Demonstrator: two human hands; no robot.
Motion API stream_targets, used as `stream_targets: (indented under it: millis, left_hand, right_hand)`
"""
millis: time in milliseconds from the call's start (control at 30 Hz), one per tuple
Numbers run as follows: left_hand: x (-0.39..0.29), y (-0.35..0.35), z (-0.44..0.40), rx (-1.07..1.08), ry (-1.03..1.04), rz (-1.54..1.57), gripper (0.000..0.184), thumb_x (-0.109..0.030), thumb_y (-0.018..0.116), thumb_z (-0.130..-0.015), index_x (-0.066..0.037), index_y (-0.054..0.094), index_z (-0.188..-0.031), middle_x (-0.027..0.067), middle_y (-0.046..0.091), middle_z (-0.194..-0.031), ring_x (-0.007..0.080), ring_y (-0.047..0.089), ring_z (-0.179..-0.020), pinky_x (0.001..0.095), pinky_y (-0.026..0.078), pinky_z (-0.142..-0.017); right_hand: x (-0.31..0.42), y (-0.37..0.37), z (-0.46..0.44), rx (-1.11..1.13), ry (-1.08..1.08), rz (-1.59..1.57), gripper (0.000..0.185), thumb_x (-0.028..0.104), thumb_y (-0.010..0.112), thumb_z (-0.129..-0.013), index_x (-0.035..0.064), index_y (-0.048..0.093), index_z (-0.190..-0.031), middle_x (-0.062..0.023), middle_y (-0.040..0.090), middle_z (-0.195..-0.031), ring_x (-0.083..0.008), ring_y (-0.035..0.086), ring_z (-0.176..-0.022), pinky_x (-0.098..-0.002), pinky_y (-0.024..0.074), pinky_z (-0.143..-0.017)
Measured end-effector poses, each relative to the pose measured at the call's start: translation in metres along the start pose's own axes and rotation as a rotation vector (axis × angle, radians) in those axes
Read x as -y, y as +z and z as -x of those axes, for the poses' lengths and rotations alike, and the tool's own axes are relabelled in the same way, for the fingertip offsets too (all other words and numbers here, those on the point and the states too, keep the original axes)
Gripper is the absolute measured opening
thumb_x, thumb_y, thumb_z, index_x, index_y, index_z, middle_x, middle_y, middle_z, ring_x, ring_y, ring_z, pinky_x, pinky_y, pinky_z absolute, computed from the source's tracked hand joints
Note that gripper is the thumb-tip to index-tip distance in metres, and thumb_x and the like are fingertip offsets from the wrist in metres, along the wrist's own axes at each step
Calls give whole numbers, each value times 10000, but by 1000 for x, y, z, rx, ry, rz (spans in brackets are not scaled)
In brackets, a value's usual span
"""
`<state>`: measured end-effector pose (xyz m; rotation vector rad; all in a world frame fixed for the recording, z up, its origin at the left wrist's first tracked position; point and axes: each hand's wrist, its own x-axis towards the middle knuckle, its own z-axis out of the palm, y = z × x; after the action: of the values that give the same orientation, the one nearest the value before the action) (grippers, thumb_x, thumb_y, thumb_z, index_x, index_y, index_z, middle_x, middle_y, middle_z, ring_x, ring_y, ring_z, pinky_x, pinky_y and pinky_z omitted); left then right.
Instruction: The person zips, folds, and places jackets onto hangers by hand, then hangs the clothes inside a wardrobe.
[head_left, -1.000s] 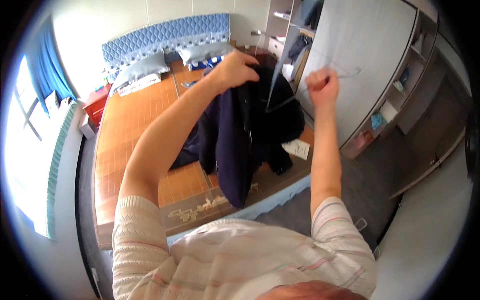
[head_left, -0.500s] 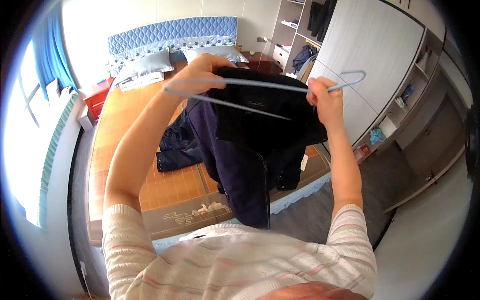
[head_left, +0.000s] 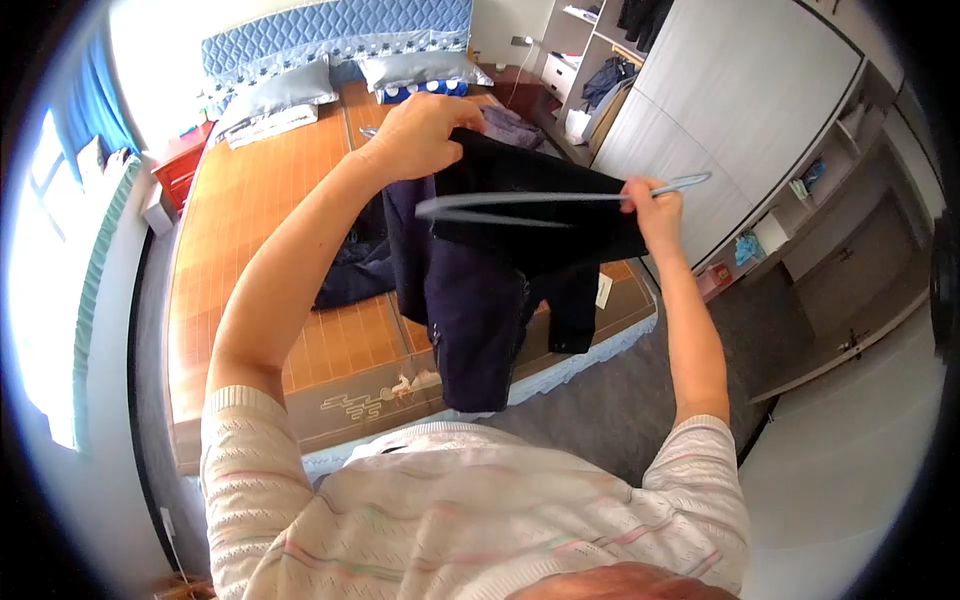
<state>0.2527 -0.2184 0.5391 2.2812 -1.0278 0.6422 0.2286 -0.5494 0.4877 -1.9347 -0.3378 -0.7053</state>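
Observation:
Held up over the bed is a dark navy jacket (head_left: pixel 470 320) with a black inner side facing me. My left hand (head_left: pixel 418 135) is closed on its upper left edge. My right hand (head_left: pixel 655 210) is closed around a light blue clothes hanger (head_left: pixel 510 200) near its hook, which points right. The hanger's body lies across the front of the jacket's black upper part. Whether my right fingers also pinch the jacket's right edge, I cannot tell. Behind the jacket, another dark garment (head_left: pixel 352 275) lies on the bed, partly hidden.
The bed (head_left: pixel 270 220) has an orange-brown mat, grey pillows (head_left: pixel 290 88) and a blue quilted headboard (head_left: pixel 340 32). A red nightstand (head_left: pixel 183 165) stands at left. On the right are open shelves with clothes (head_left: pixel 608 80) and a pale wardrobe door (head_left: pixel 740 90).
The hanger has swung lower and its left end has moved right, from beside my left wrist to the jacket's front. The jacket's hem has risen, and the view has tilted slightly.

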Motion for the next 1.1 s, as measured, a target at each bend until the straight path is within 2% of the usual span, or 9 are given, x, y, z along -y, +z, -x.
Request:
stream_targets:
  millis: [33, 167, 267, 300, 433, 633, 733, 933, 1100]
  left_hand:
    - [3, 2, 5, -4, -16, -90, 286, -15, 562, -604, -24, 591, -889, 142, 627, -854, 322, 588, -835, 373, 468, -733]
    - [30, 16, 21, -15, -124, -310, 195, -97, 579, -623, -73, 618, -813, 121, 623, -819, 325, 587, -820, 404, 469, -703]
    - [49, 21, 29, 63, -147, -170, 173, -114, 594, -622, -69, 622, -787, 126, 626, -839, 326, 583, -836, 415, 466, -715]
    - [57, 24, 30, 35, -70, -178, 183, -111, 611, -623, -51, 631, -795, 125, 626, -751, 276, 620, -717, 383, 492, -637]
    - [68, 20, 38, 199, -364, 115, 243, -17, 599, -643, -19, 628, -884, 84, 592, -674, 146, 587, -535, 280, 497, -480]
    - [101, 32, 42, 137, -544, 338, 277, -11, 607, -642, 1, 638, -917, 78, 604, -700, 143, 576, -496, 251, 502, -455]
    - [114, 32, 39, 95, -607, 380, 279, 6, 598, -638, 9, 638, -914, 83, 600, -705, 146, 570, -486, 252, 494, -435]
    - [130, 35, 32, 95, -655, 523, 275, 15, 590, -617, 4, 645, -886, 99, 598, -704, 152, 550, -460, 259, 479, -409]
    - [113, 39, 27, 138, -691, 439, 269, -9, 580, -609, -13, 653, -868, 89, 595, -676, 152, 542, -452, 270, 459, -390]
  right_hand:
    - [4, 0, 0, -49, -34, 72, 323, 263, 574, -816, 11, 601, -616, -13, 528, -504, -81, 490, -485, -241, 374, -459]
    - [-10, 10, -5, -73, -68, 216, 332, 282, 589, -799, 1, 603, -623, 7, 488, -472, -73, 455, -459, -246, 361, -441]
    - [-11, 18, -9, -91, -24, 243, 336, 288, 586, -790, 2, 604, -614, 2, 472, -453, -72, 446, -442, -253, 367, -439]
    - [-20, 19, -11, -89, -26, 246, 339, 290, 582, -790, 4, 601, -609, -1, 475, -451, -75, 451, -440, -255, 367, -438]
    - [-25, 23, -15, -99, 10, 268, 361, 308, 578, -795, 10, 591, -592, -11, 482, -441, -82, 464, -435, -260, 368, -436]
    - [-17, 40, 3, 20, 3, 378, 384, 317, 559, -827, 19, 559, -584, -27, 482, -451, -89, 463, -440, -263, 363, -439]
    - [-35, 48, 22, 53, -196, 417, 373, 267, 541, -853, 14, 525, -579, -43, 475, -471, -92, 459, -447, -271, 354, -435]
    - [-23, 54, 49, 124, -217, 335, 339, 193, 527, -870, 5, 516, -589, -54, 481, -494, -114, 456, -448, -281, 352, -431]
    - [-39, 65, 68, 220, -328, 481, 255, 196, 566, -841, 2, 592, -678, -120, 489, -518, -229, 506, -446, -299, 380, -437]
